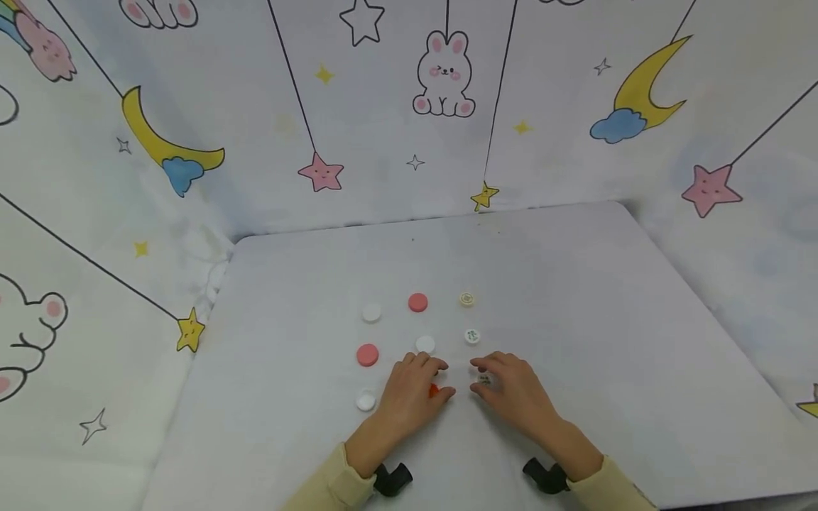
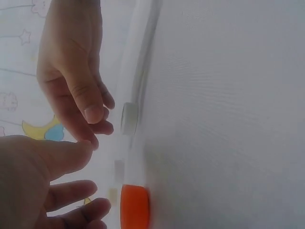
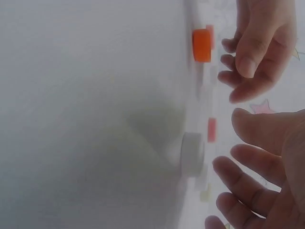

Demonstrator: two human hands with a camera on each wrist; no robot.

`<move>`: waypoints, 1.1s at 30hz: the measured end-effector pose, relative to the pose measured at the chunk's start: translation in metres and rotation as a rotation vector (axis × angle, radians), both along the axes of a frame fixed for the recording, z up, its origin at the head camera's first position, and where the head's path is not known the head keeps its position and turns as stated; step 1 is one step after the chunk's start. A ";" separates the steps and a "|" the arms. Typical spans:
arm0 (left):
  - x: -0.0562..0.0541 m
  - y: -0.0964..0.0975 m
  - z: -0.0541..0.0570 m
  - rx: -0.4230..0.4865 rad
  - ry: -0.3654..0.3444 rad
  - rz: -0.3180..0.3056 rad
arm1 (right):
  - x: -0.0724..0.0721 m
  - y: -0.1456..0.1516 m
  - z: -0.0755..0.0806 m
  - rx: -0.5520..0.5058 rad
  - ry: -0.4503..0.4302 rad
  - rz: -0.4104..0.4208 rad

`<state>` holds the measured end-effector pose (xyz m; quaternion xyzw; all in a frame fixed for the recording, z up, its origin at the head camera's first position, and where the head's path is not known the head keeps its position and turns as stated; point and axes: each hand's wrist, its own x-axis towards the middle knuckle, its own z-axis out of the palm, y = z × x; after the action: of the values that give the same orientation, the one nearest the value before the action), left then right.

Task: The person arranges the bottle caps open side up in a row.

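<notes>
I have the orange disc (image 1: 434, 390) lying flat on the tabletop (image 1: 607, 319), mostly covered by the left hand (image 1: 414, 394) in my head view. The lettered disc (image 1: 484, 379), white, sits partly behind the fingers of the right hand (image 1: 511, 390). Both hands are spread in a loose curve, thumbs well away from the fingers, and I see nothing held in either. Whether a fingertip touches a disc, I cannot tell.

Farther out, the middle white disc (image 1: 424, 345) lies just beyond the left knuckles, and the small marked disc (image 1: 472, 336) lies beyond the right fingers. I'd judge a careless reach could knock either out of line. The discs are low and loose, so a thumb closing ahead of the fingers might slide one instead of gripping it; with the hands this near each other, they could also bump.

My head view alone gives the whole layout and the print on the lettered disc. The wrist views give the side walls: the right one shows the orange disc clear of the left fingers, which the head view hides.
</notes>
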<state>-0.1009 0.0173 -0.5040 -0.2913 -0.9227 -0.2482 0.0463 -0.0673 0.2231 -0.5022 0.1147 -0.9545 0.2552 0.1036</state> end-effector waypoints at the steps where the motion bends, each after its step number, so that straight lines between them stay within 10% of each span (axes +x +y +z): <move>1: 0.000 0.002 0.000 -0.004 0.003 -0.006 | 0.001 0.002 0.000 -0.001 0.004 -0.002; 33: -0.003 0.043 -0.007 -0.155 0.061 -0.111 | 0.011 0.016 -0.011 0.120 -0.028 -0.077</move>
<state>-0.1039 0.0608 -0.5105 -0.3522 -0.9197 -0.1694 0.0377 -0.0564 0.2393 -0.5135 0.0804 -0.9731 0.1949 0.0930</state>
